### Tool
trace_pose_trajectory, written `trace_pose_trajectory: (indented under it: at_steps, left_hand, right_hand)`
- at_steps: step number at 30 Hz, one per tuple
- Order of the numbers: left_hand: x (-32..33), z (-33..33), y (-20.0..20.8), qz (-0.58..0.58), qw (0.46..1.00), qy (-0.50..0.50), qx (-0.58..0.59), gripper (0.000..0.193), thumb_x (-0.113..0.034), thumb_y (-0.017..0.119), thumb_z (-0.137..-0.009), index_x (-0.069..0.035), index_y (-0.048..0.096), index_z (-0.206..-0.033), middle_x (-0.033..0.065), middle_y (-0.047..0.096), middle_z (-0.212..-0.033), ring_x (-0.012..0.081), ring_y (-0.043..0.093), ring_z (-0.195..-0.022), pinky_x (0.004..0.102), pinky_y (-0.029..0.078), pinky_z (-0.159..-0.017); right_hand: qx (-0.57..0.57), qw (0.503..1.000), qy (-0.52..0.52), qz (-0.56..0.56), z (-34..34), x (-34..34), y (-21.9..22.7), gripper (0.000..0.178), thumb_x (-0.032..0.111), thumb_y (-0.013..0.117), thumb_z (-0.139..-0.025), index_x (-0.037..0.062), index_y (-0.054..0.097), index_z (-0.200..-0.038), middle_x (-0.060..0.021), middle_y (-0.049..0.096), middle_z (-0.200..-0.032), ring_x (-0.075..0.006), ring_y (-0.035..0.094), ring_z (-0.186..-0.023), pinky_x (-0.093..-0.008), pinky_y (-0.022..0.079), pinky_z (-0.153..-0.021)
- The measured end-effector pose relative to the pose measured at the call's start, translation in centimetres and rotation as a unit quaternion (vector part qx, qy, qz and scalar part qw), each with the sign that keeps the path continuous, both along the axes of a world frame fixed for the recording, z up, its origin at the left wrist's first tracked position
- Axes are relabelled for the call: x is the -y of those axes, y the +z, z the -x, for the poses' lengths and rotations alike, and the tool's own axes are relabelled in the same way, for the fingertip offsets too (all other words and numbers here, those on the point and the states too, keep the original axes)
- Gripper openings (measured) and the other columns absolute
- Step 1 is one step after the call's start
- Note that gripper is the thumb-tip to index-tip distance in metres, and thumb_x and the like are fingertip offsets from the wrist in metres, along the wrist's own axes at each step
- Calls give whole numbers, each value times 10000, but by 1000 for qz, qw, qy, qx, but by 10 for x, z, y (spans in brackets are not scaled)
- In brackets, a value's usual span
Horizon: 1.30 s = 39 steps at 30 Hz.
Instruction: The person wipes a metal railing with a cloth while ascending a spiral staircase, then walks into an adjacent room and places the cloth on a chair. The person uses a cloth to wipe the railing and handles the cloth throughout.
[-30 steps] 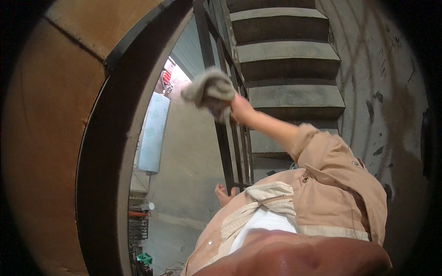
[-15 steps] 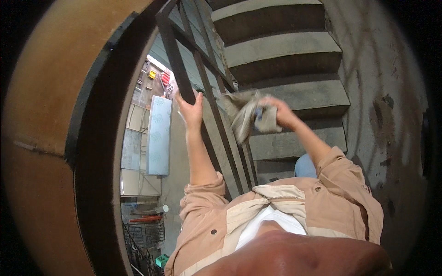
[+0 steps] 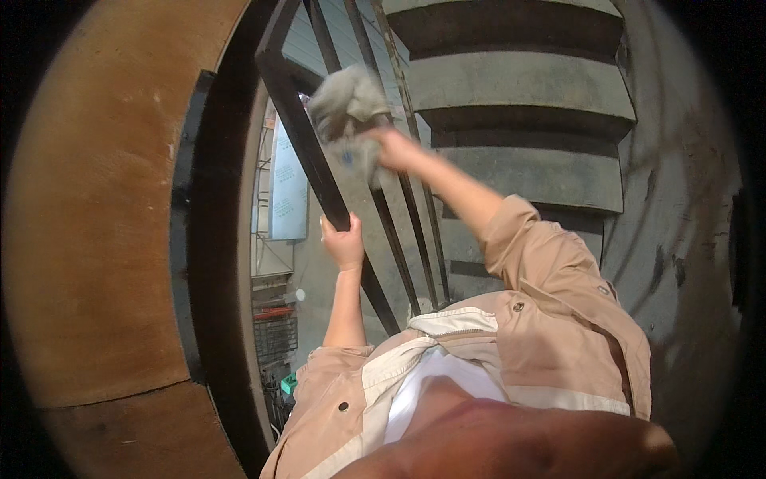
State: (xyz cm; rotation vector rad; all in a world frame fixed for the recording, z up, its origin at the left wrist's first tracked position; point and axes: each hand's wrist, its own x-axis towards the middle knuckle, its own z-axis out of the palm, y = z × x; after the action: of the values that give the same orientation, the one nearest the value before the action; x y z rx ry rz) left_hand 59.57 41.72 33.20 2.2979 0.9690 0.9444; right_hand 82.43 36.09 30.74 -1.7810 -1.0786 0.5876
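My right hand (image 3: 392,148) is raised and closed on a crumpled grey cloth (image 3: 345,108), pressed against the black metal stair railing (image 3: 299,120). My left hand (image 3: 343,242) grips the same slanted black rail lower down, fingers wrapped round it. Thin black balusters (image 3: 411,231) run down behind my right forearm. Both arms wear rolled beige sleeves.
Grey concrete stair steps (image 3: 519,88) rise ahead on the right beside a rough grey wall (image 3: 678,207). A curved brown wooden surface (image 3: 96,215) fills the left. Through the railing gap a lower floor shows a pale blue panel (image 3: 287,188) and a wire basket (image 3: 275,335).
My right hand carried the cloth up and left along the rail. My left hand, raised and open half a second ago, dropped and closed on the rail.
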Motion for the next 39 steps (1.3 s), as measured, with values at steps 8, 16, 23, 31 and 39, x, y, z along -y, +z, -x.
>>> trace_pose_trajectory:
  at_steps: [8, 16, 23, 31, 39]
  left_hand:
    - [1, -10, -14, -40, 999, 10, 4, 262, -131, 694, -723, -18, 559, -918, 186, 623, -831, 391, 630, -729, 430, 500, -641]
    - [8, 3, 1, -65, 995, 61, -47, 294, -191, 662, -739, -26, 537, -947, 213, 613, -757, 429, 617, -699, 485, 489, -604]
    - [0, 2, -4, -39, 993, 85, -75, 340, -236, 649, -751, -27, 514, -982, 221, 619, -737, 437, 618, -700, 504, 494, -606]
    - [-6, 11, 10, -34, 996, 66, -46, 368, -245, 655, -733, -33, 542, -1012, 224, 630, -800, 435, 618, -715, 497, 504, -616]
    - [4, 8, 1, -39, 998, 40, -8, 358, -207, 672, -714, -49, 551, -1011, 220, 631, -795, 418, 626, -712, 490, 504, -611]
  right_hand:
    - [-169, 975, -102, 102, 48, 136, -97, 316, 261, 612, -846, 130, 645, -1132, -145, 643, -1119, -333, 591, -1057, -382, 468, -892]
    - [-189, 929, -304, -96, -45, 204, 8, 322, 123, 612, -862, 98, 617, -1183, -104, 656, -1132, -214, 606, -1039, -324, 466, -909]
    - [-196, 716, -285, -606, -136, 210, 183, 479, 372, 322, -1002, 17, 486, -1279, -129, 575, -1227, -281, 562, -1114, -415, 443, -960]
    - [-29, 871, -300, -389, -104, 50, 235, 346, 85, 434, -876, 21, 531, -1202, -166, 583, -1175, -312, 527, -1097, -394, 404, -967]
    - [9, 990, 28, 135, 14, 63, -5, 434, 63, 591, -774, 98, 602, -1206, -182, 627, -1153, -361, 580, -1085, -415, 456, -921]
